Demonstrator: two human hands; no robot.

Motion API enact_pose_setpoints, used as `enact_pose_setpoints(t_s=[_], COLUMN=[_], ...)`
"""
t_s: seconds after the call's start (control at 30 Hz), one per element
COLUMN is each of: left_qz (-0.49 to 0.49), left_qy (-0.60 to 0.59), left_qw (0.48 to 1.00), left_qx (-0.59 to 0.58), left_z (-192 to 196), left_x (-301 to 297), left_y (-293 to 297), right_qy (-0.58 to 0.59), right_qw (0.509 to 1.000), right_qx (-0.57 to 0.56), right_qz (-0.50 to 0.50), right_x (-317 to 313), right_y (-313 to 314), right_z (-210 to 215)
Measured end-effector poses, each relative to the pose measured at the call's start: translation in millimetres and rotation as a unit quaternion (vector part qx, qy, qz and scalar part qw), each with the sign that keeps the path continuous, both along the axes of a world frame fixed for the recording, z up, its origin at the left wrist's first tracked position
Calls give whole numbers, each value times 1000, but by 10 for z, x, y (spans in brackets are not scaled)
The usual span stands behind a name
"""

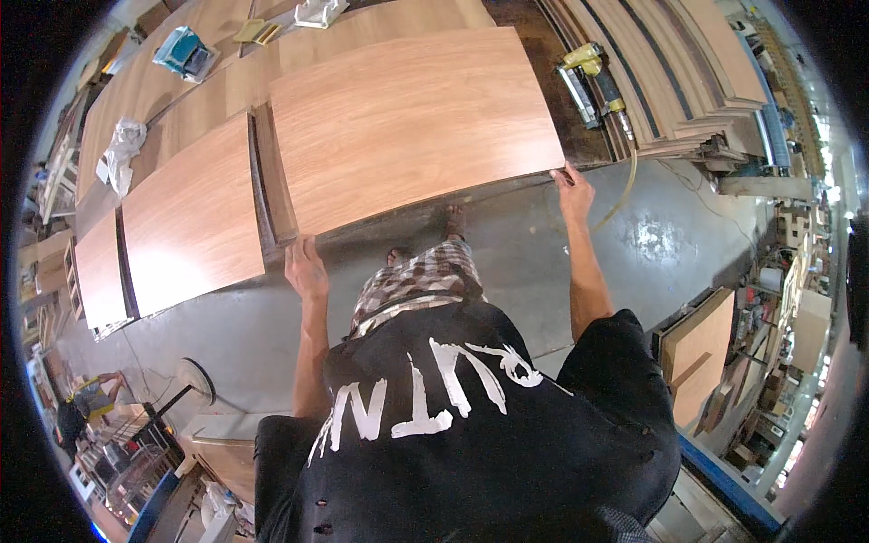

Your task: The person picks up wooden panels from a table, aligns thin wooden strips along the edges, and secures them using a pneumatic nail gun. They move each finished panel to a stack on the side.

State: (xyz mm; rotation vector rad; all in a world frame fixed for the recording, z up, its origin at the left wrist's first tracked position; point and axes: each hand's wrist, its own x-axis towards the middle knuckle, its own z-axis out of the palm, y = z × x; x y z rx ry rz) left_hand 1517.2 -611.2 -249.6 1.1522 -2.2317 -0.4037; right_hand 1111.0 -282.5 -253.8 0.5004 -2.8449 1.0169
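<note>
A large wood-grain panel lies on the workbench in front of me, its near edge toward my body. My left hand is closed on its near left corner, the fingertips partly hidden by the hand. At the near right corner, my right hand pinches the panel's edge between thumb and fingers. Left of this panel lies a second wood-grain panel, with a dark gap between the two. A yellow-green and black nail gun rests beyond the right end of the large panel.
Stacked boards rise at the right. A hose trails from the nail gun over the bench edge. Crumpled plastic and a blue box sit on the far left boards. Behind me on the right leans a wooden panel.
</note>
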Motion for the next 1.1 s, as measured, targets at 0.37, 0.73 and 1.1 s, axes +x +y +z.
enact_pose_setpoints(t_s=[0.37,0.73,1.1], left_qz=[22,25,43], left_qy=[11,28,26], left_qw=[998,999,999], left_qx=[65,33,3], left_z=[44,17,60], left_x=[-20,-42,-71], left_y=[-8,-16,-89], right_qy=[73,115,128], right_qw=[996,993,989], right_qx=[-46,-34,-53], right_qz=[23,24,55], right_x=[-23,-13,-126], right_y=[55,82,-61], right_z=[-180,-192,-245])
